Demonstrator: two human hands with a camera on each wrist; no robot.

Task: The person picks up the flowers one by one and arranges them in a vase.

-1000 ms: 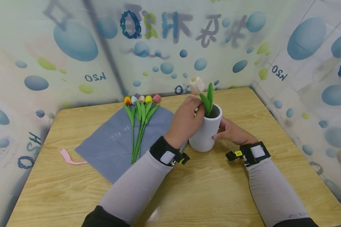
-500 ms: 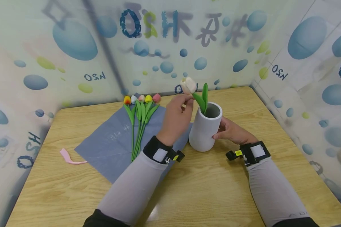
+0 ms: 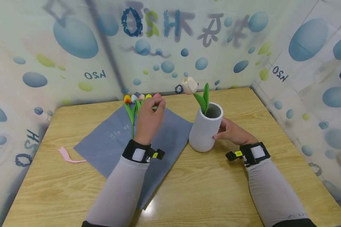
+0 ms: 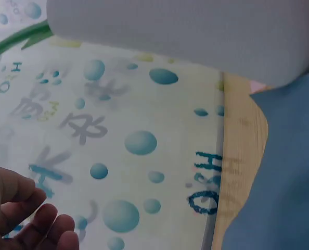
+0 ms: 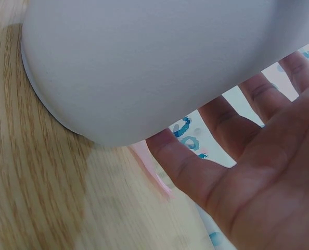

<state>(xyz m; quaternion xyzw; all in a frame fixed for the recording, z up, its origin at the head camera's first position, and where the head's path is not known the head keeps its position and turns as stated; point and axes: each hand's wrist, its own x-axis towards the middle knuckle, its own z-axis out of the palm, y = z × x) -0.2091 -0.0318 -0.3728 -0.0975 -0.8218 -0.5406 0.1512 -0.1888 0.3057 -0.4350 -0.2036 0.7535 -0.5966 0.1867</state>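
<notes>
A white tulip [image 3: 189, 85] with green leaves stands in the white vase [image 3: 203, 134], leaning left over the rim. My right hand [image 3: 234, 131] holds the vase low on its right side, thumb toward the front and the other fingers behind. In the right wrist view, spread fingertips [image 5: 162, 138] lie along the vase wall. My left hand [image 3: 150, 119] is over the blue-grey wrapping paper [image 3: 170, 138], its fingers loosely bent and holding nothing. Beneath and behind it lie several tulips [image 3: 127, 99] in orange, white, pink and yellow, their stems mostly hidden by the hand and forearm.
A pink ribbon [image 3: 68, 157] lies left of the paper on the wooden table [image 3: 204, 189]. Patterned cloth walls [image 3: 164, 56] rise right behind the table's back edge and along its sides. The paper's right corner reaches the vase.
My left hand has let go of the white tulip and moved left, above the tulips on the paper. The tulip has tipped left against the rim. My right hand stays at the vase.
</notes>
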